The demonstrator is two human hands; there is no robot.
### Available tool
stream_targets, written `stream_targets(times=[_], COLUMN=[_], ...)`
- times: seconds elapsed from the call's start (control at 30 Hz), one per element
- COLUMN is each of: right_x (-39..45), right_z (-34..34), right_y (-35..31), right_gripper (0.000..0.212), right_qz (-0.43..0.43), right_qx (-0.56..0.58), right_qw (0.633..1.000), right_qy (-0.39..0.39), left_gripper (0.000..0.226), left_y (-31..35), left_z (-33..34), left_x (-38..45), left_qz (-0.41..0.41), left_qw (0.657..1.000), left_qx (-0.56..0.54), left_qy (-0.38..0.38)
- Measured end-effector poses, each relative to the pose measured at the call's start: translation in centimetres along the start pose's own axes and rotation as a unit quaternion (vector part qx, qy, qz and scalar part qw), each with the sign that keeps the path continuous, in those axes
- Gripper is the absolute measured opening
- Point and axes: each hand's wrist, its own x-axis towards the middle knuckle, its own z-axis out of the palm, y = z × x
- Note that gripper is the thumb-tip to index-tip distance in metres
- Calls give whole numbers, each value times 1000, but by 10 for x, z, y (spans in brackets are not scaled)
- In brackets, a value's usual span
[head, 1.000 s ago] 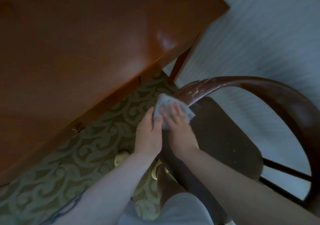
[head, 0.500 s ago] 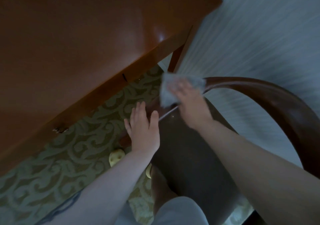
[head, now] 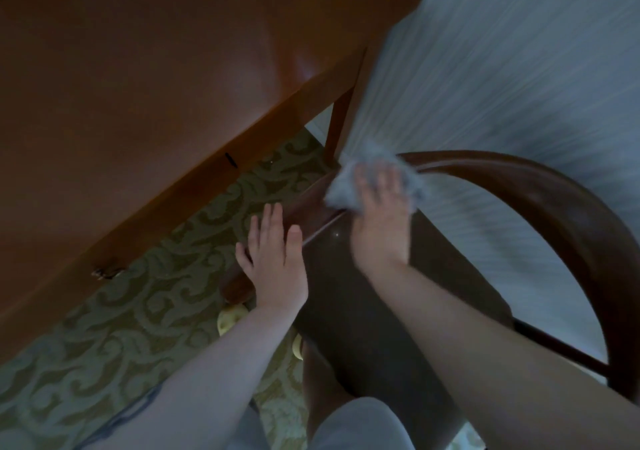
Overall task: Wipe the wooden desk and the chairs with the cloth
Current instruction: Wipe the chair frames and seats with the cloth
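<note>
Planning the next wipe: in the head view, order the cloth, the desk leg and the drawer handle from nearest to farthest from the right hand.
From the right hand:
1. Cloth, under its fingers on the chair arm.
2. Desk leg, just above.
3. Drawer handle, far left on the desk front.

The chair [head: 540,207] stands close beside the desk [head: 173,85] — only a narrow strip of carpet [head: 156,311] between them.

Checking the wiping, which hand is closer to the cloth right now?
Right. The right hand lies on the cloth, pressing it against the chair where the curved arm begins. The left hand rests flat on the seat's front edge, apart from the cloth.
</note>
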Motion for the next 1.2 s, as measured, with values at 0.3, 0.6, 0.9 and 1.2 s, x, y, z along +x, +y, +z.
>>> stream_targets(times=[0.3,0.6,0.9,1.2], right_x=[-18,21,34,-46], right_z=[14,-9,-60,-81], right_y=[-6,-19,130,229], right_gripper=[81,76,59,61], right_qz=[-442,-245,270,462], right_qx=[-25,-38,-47,25], right_qw=[879,958,958,863], right_qy=[-177,-145,83,201], left_gripper=[46,53,59,59], left_y=[-18,37,94,144], left_z=[-17,17,52,108], left_x=[-6,9,20,-19], left_qz=[-31,-15,143,297], left_qw=[990,999,966,911], left_qx=[-121,-20,188,207], left_qy=[63,44,-104,-200])
